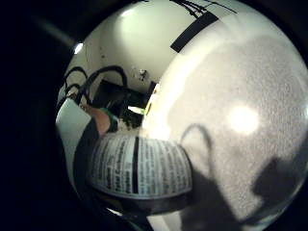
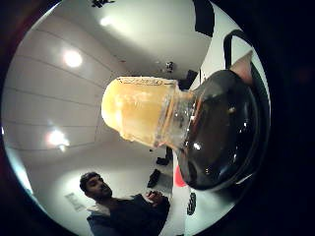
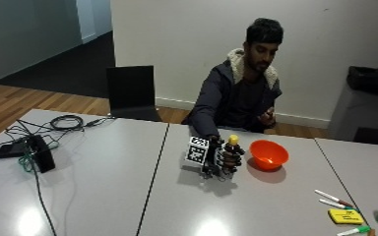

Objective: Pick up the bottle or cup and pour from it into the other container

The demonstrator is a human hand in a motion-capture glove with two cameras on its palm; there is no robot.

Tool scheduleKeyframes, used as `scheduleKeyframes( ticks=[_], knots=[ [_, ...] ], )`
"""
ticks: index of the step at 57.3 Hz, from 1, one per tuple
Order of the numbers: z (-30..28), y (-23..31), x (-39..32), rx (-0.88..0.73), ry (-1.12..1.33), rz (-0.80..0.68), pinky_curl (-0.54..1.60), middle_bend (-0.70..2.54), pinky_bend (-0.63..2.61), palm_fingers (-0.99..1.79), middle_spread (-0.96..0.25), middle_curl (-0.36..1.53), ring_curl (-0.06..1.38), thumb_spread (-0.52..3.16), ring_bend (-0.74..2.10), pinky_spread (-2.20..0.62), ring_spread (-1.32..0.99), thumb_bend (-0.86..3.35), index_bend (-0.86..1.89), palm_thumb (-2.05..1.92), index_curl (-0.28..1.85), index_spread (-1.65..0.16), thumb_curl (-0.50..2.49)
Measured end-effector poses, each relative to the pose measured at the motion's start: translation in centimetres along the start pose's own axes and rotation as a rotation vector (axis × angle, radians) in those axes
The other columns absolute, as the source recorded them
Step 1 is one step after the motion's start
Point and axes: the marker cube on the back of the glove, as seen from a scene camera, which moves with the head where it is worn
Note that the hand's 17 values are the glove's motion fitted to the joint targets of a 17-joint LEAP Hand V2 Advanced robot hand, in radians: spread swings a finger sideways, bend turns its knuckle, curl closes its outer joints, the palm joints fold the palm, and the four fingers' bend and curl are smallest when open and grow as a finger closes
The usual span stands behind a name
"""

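In the outside view my gloved right hand (image 3: 223,160) grips a small dark bottle with a yellow cap (image 3: 232,141), held upright just above the white table (image 3: 110,196). An orange bowl (image 3: 268,154) sits on the table right beside the hand, on the side away from the cables. The thumb side palm view shows the bottle's yellow cap (image 2: 138,115) and dark glass shoulder (image 2: 221,132) close to the palm. The little finger side palm view shows the bottle's printed label (image 1: 139,166) over the speckled tabletop (image 1: 240,120).
A black box with coiled cables (image 3: 35,147) lies at the table's far left. Markers (image 3: 333,199) and a yellow pad (image 3: 345,216) lie near the front right corner. A black chair (image 3: 131,93) stands behind the table. The person's bare hand (image 3: 266,117) is held at the chest.
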Motion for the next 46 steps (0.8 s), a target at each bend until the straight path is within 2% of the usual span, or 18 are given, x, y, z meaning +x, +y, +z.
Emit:
scheduleKeyframes(
  ticks=[6, 10, 15, 17, 21, 26, 32, 35, 41, 46],
  knots=[
    [0.1, 0.2, 0.5, 0.064, 0.029, -0.091, 0.32, 0.46, 0.48, 1.35, -0.25, 0.45, 0.4, 0.52, 0.59, -0.1, -0.17, -0.03, 0.17, 0.98, 0.35, -0.29, 0.51],
    [0.0, -0.3, 0.7, 0.057, 0.048, -0.244, 0.33, 0.48, 0.49, 1.36, -0.24, 0.46, 0.4, 0.44, 0.6, -0.15, -0.18, -0.04, 0.17, 0.98, 0.37, -0.28, 0.53],
    [0.0, -0.1, 0.8, 0.049, 0.083, -0.307, 0.34, 0.5, 0.51, 1.36, -0.24, 0.47, 0.41, 0.38, 0.62, -0.18, -0.19, -0.04, 0.18, 0.98, 0.38, -0.28, 0.56],
    [0.0, 0.0, 0.4, 0.042, 0.089, -0.27, 0.34, 0.5, 0.5, 1.36, -0.24, 0.47, 0.42, 0.37, 0.63, -0.18, -0.19, -0.04, 0.18, 0.98, 0.39, -0.28, 0.57],
    [0.1, 0.4, -1.3, 0.049, 0.089, -0.087, 0.34, 0.51, 0.5, 1.36, -0.24, 0.48, 0.42, 0.34, 0.63, -0.19, -0.19, -0.04, 0.18, 0.98, 0.4, -0.28, 0.59],
    [-0.1, 0.9, -3.1, 0.03, 0.083, -0.203, 0.35, 0.52, 0.5, 1.36, -0.24, 0.48, 0.42, 0.32, 0.64, -0.2, -0.19, -0.04, 0.18, 0.98, 0.42, -0.28, 0.61],
    [-0.3, 1.3, -6.8, -0.061, 0.132, -0.252, 0.35, 0.53, 0.49, 1.35, -0.24, 0.49, 0.42, 0.31, 0.65, -0.2, -0.19, -0.04, 0.18, 0.98, 0.43, -0.28, 0.63],
    [-0.4, 1.2, -8.9, -0.117, 0.208, -0.245, 0.35, 0.53, 0.49, 1.35, -0.24, 0.49, 0.42, 0.3, 0.65, -0.2, -0.19, -0.04, 0.18, 0.98, 0.44, -0.28, 0.64],
    [1.0, 1.2, -12.8, -0.049, 0.381, -0.236, 0.35, 0.54, 0.48, 1.35, -0.24, 0.49, 0.42, 0.29, 0.65, -0.2, -0.19, -0.03, 0.18, 1.0, 0.45, -0.28, 0.65],
    [2.0, 3.4, -14.6, -0.157, 0.601, -0.285, 0.35, 0.54, 0.48, 1.34, -0.24, 0.49, 0.42, 0.27, 0.65, -0.2, -0.19, -0.04, 0.19, 1.0, 0.45, -0.28, 0.67]
  ],
)
